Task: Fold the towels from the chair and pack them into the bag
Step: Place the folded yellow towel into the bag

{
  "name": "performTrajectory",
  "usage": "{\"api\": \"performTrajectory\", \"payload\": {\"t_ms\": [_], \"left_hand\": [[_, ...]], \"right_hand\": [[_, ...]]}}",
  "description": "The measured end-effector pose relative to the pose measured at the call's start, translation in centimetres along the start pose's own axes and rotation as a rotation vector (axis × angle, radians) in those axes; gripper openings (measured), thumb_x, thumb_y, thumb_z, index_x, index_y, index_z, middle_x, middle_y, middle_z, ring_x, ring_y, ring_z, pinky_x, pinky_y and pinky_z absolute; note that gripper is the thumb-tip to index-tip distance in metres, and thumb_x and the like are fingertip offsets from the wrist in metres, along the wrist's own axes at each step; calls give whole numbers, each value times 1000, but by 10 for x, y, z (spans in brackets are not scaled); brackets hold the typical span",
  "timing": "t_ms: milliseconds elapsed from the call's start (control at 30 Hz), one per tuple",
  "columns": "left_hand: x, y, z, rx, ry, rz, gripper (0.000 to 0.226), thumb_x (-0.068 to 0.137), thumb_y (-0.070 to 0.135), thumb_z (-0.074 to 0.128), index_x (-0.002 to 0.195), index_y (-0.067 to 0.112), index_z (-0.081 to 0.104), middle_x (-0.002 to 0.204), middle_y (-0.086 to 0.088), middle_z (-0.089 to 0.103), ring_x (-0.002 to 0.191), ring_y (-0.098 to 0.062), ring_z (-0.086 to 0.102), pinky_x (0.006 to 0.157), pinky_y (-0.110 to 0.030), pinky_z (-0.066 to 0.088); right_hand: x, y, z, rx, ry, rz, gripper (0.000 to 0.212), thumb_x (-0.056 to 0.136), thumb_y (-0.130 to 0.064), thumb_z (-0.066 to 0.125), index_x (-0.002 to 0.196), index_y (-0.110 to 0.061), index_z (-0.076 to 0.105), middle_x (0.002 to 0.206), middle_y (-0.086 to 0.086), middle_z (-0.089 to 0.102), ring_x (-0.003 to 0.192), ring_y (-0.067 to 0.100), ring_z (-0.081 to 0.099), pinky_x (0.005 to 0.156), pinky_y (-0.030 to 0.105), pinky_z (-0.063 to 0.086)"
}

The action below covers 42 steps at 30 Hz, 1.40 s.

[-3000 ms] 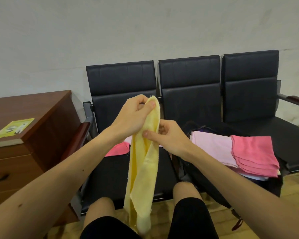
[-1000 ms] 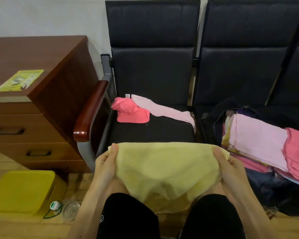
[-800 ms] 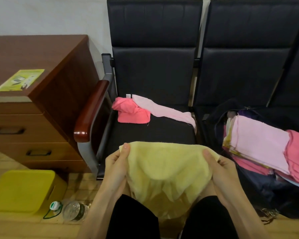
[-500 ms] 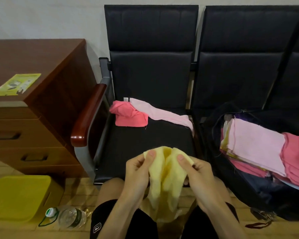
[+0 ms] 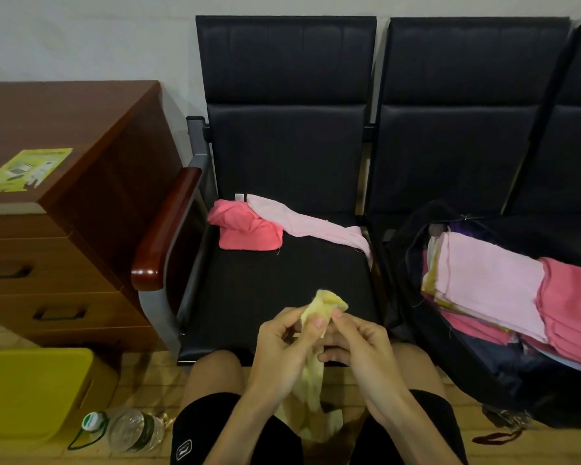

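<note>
- Two bare hands are meeting low in the middle of the view, above the person's knees, and both are grasping one pale yellow cloth towel (image 5: 326, 301).
- The left hand (image 5: 280, 352) is curling its fingers and thumb round the bunched upper part of the pale yellow cloth towel.
- The right hand (image 5: 361, 350) is pinching the same bunch from the other side, and its fingertips are touching those of the left hand.
- Most of the pale yellow cloth towel is hanging in a narrow gathered rope between the knees. A small crumpled tip is sticking up above the fingers, in front of the black padded chair seat (image 5: 275, 283).
- Two more towels are lying at the back of that seat. A crumpled coral-pink towel (image 5: 249, 229) is sitting near the glossy wooden armrest (image 5: 165, 229), and a long pale pink towel (image 5: 316, 223) is touching it and trailing toward the seat's right edge.
- A dark open bag (image 5: 503, 374) is slumping over the neighbouring seat on the right, holding a stack of folded towels (image 5: 490, 283) in pale pink and coral pink.
- A brown wooden counter (image 5: 81, 236) with drawers is standing left of the chair and carrying a yellow-green leaflet (image 5: 27, 169).
- On the floor, a yellow plastic box (image 5: 31, 391) is sitting beside a clear plastic bottle (image 5: 128, 427) that is lying on its side.
</note>
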<state>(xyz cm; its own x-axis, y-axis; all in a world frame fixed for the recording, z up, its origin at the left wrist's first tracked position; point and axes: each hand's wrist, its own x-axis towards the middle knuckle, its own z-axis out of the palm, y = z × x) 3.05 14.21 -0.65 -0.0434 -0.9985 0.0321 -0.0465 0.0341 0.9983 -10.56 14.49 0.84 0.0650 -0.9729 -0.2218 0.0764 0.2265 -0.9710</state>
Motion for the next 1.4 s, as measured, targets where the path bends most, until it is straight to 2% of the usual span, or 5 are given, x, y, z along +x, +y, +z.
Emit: {"api": "performTrajectory", "payload": {"t_ms": [467,733,900,1133,1400], "left_hand": [[14,5,-18,29,33,13,20,99,18,56,92,14,75,83,-3,73,77,-14,69,68,-24,52],[36,41,-33,60,-269,149,26,97,33,54,91,12,69,82,3,70,77,-10,66,69,-21,51],[45,60,-50,92,-497,122,22,98,23,53,94,8,68,85,4,70,79,-9,66,71,-20,51],[50,32,-62,122,45,117,38,100,44,50,101,12,70,95,-16,69,88,-35,66,80,-50,53],[36,33,-32,232,151,210,27,105,28,45,86,17,62,76,13,61,69,0,53,64,-13,41]], "right_hand": [[1,2,-20,28,59,37,20,93,-8,63,113,-8,64,84,17,75,80,29,74,61,31,60],[22,34,-45,113,-97,140,88,63,-34,92,138,-23,47,120,4,70,114,18,66,89,34,56],[27,14,-39,61,-251,49,29,83,-26,75,109,-12,73,110,13,73,105,28,69,92,40,53],[19,-33,-38,-62,51,-316,42,93,-39,52,98,-2,71,87,33,61,74,24,57,65,35,44],[8,-20,-36,-36,80,-212,57,88,-49,52,98,5,66,82,27,61,73,26,55,66,39,43]]}}
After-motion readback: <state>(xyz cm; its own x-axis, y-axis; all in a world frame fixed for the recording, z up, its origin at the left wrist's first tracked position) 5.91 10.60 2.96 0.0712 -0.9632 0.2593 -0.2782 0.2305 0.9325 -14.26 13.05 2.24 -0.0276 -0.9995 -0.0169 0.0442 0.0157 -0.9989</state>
